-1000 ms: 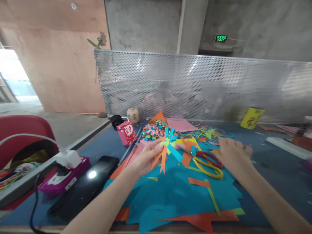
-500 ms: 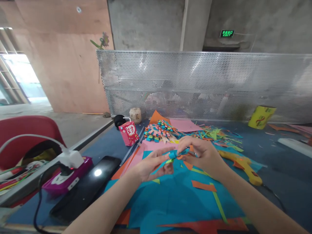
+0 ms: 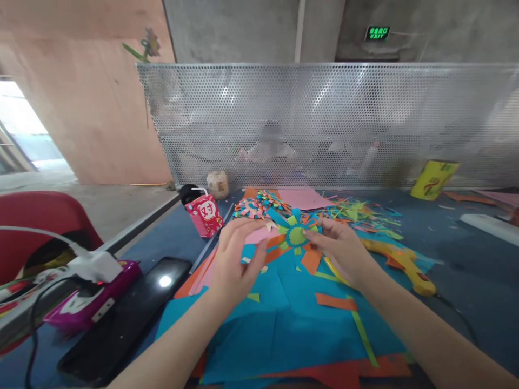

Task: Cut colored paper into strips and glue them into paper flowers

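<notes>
Both my hands hold up a paper flower (image 3: 297, 236) with a green centre and blue and orange strip petals. My left hand (image 3: 235, 259) pinches its left petals, fingers closed on the paper. My right hand (image 3: 344, 251) grips its right edge between thumb and fingers. Under the flower lie large blue paper sheets (image 3: 292, 324) with loose orange and green strips. A yellow glue gun (image 3: 401, 259) lies just right of my right hand.
A pile of small folded paper pieces (image 3: 259, 206) and paper scraps (image 3: 357, 213) lie behind. A red drink carton (image 3: 205, 215), a black phone (image 3: 133, 310) and a purple power strip (image 3: 87, 302) sit to the left. A yellow roll (image 3: 433, 179) stands by the perforated metal screen (image 3: 324, 124).
My right hand left the scissors area and joined my left hand on the paper piece. The strips have been spread out into a flat flower shape facing me.
</notes>
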